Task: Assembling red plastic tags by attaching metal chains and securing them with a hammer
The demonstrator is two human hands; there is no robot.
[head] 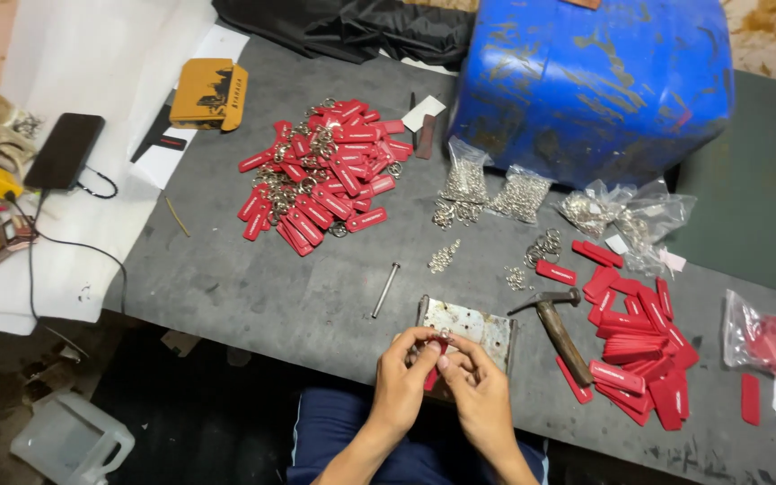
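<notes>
While both hands meet at the near edge of the tabletop, the left hand and the right hand pinch one red tag between them, with a small metal ring at the fingertips above it. Each grip is clenched on that tag, which is mostly hidden by the fingers. The hands hover just over a worn metal plate, which lies flat at the tabletop's front edge. A hammer rests just right of the plate, its head pointing away from the person. Beyond it sits a stack of plain red tags, and a loose bolt lies left of the plate. Farther off, a heap of red tags with rings spreads out, and clear bags of rings lean against a blue drum.
</notes>
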